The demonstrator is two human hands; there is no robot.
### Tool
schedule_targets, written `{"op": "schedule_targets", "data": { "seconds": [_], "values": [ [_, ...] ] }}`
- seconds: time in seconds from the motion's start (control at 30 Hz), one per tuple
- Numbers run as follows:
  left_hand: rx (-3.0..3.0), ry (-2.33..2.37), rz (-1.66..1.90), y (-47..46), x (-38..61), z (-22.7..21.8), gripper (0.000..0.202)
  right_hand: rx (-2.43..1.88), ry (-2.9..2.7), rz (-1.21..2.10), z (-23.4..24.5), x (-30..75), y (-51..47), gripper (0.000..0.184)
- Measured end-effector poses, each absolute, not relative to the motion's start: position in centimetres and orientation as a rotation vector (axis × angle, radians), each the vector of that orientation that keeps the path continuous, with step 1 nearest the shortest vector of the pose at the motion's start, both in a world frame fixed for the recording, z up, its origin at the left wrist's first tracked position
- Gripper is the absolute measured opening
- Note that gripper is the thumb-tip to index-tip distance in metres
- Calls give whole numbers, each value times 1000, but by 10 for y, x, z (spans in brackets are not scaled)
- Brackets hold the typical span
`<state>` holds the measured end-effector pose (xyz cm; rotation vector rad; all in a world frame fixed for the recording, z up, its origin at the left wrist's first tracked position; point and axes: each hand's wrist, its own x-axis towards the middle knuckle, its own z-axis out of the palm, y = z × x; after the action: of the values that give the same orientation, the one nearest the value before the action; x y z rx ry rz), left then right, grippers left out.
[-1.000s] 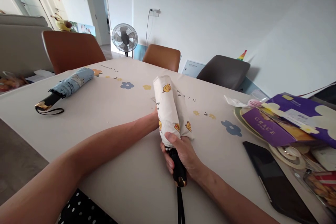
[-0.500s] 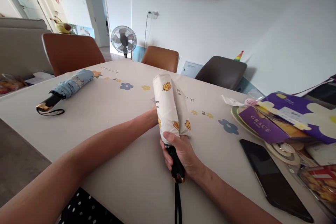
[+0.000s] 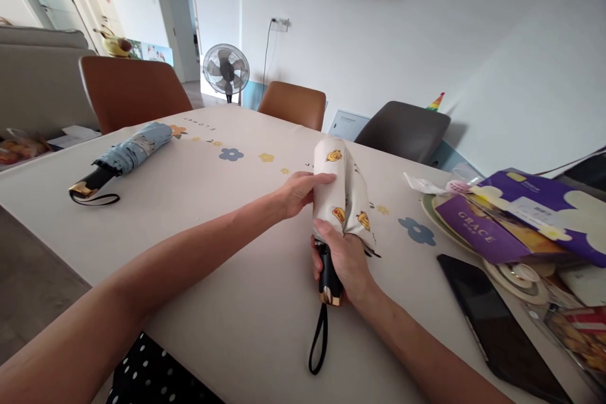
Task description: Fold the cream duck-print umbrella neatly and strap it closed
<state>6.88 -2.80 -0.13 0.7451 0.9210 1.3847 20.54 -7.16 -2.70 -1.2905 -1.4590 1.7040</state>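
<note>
A folded white umbrella (image 3: 329, 192) with yellow duck prints is held above the table, its canopy end pointing away from me. My right hand (image 3: 348, 259) is closed around the base of the canopy and the top of the black handle, which ends in a gold-coloured cap. A black wrist strap hangs below it. At the canopy's left side, my left hand (image 3: 303, 192) grips the fabric, thumb on top and the other fingers partly hidden behind. One fold of cloth bulges loosely to the right, with dark rib tips showing at its lower edge.
A folded blue umbrella (image 3: 135, 151) lies on the pale tablecloth (image 3: 227, 328) at the left. To the right are a black phone (image 3: 497, 322), purple boxes (image 3: 478, 227) on a plate and packaged food (image 3: 580, 334). Chairs (image 3: 293, 104) and a fan (image 3: 226, 71) stand beyond the table.
The white umbrella has shifted right with my right hand. My left hand has come out from behind it and now shows at the canopy's left side. The loose fold spreads wider.
</note>
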Motion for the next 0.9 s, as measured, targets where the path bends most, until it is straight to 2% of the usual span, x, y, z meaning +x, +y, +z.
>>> {"op": "schedule_targets", "data": {
  "seconds": [0.4, 0.73, 0.9],
  "values": [
    [569, 863, 1333, -26, 70, -12, 46, -1292, -1495, 1811, -30, 203, -76, 42],
    [558, 947, 1419, -31, 76, -4, 38, -1106, -1353, 2117, -20, 203, -79, 46],
    [568, 948, 1348, -30, 76, -9, 38, -1122, -1325, 2040, -25, 203, -78, 38]
  ]
}}
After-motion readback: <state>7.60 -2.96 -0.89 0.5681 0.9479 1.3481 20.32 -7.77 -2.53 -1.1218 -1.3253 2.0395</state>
